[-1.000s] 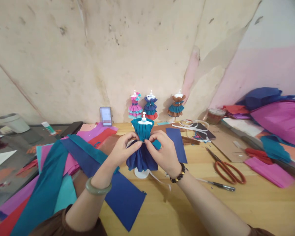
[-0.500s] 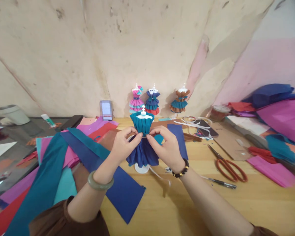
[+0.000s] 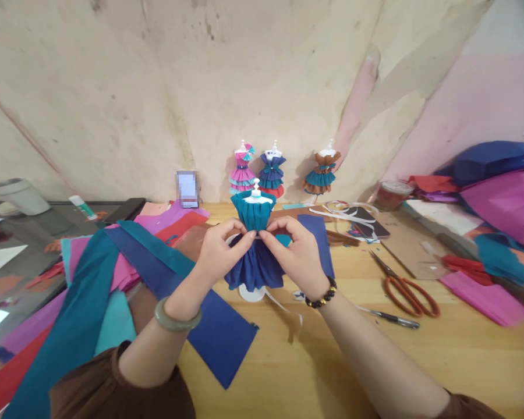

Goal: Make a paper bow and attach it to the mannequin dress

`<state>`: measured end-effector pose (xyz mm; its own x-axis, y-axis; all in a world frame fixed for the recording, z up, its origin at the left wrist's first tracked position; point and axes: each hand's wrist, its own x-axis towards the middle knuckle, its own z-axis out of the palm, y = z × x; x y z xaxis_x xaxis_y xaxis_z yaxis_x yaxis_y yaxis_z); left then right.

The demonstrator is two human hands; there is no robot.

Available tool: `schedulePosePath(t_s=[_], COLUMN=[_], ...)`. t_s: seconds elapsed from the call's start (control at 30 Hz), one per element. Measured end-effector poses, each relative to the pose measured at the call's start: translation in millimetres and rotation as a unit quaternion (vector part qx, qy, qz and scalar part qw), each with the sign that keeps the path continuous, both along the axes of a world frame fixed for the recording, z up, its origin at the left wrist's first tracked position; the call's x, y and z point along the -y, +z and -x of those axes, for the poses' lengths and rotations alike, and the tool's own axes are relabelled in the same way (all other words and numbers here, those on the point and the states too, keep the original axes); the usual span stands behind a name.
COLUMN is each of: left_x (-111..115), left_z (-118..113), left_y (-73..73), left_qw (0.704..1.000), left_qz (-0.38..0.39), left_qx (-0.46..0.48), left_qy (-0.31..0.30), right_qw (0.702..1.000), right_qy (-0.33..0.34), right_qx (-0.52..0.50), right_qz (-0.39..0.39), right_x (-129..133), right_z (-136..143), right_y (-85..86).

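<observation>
A small white mannequin (image 3: pixel 256 195) stands upright in the middle, wearing a pleated teal top (image 3: pixel 253 212) and a gathered dark blue skirt (image 3: pixel 255 265). My left hand (image 3: pixel 222 247) pinches the waist of the dress from the left, thumb and index finger closed. From the right, my right hand (image 3: pixel 294 247) pinches the same waist, its thumb tip almost meeting the left one. A thin white strip (image 3: pixel 283 308) trails from below the skirt onto the table. The fingertips hide part of the waist.
Three dressed mannequins (image 3: pixel 271 169) stand by the wall, with a phone (image 3: pixel 187 189) to their left. Coloured sheets (image 3: pixel 87 291) cover the left side. Scissors (image 3: pixel 404 285), a pen (image 3: pixel 395 319) and white ribbon (image 3: pixel 344 214) lie right. A jar (image 3: pixel 393 198) stands behind.
The whole view has tilted slightly, so most things sit a little higher in the picture. Both hands keep their pinch at the waist of the dress.
</observation>
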<state>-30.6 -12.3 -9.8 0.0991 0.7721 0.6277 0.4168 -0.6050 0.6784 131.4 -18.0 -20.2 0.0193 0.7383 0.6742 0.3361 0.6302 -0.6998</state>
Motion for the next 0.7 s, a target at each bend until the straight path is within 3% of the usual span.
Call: schedulePosePath(t_s=[0.27, 0.47, 0.7], left_x=[-2, -11, -18], left_z=[2, 5, 5], left_y=[-3.0, -11.4, -12.3], left_qw=[0.998, 0.995, 0.972], left_qz=[0.018, 0.038, 0.116], left_qx=[0.016, 0.075, 0.170], left_qy=[-0.063, -0.060, -0.117], right_qw=[0.994, 0.992, 0.997], right_qy=[0.051, 0.063, 0.053], right_qx=[-0.066, -0.070, -0.048], right_qz=[0.064, 0.082, 0.041], right_x=[-4, -5, -5], right_z=[-2, -4, -5], right_y=[1.1, 1.4, -0.8])
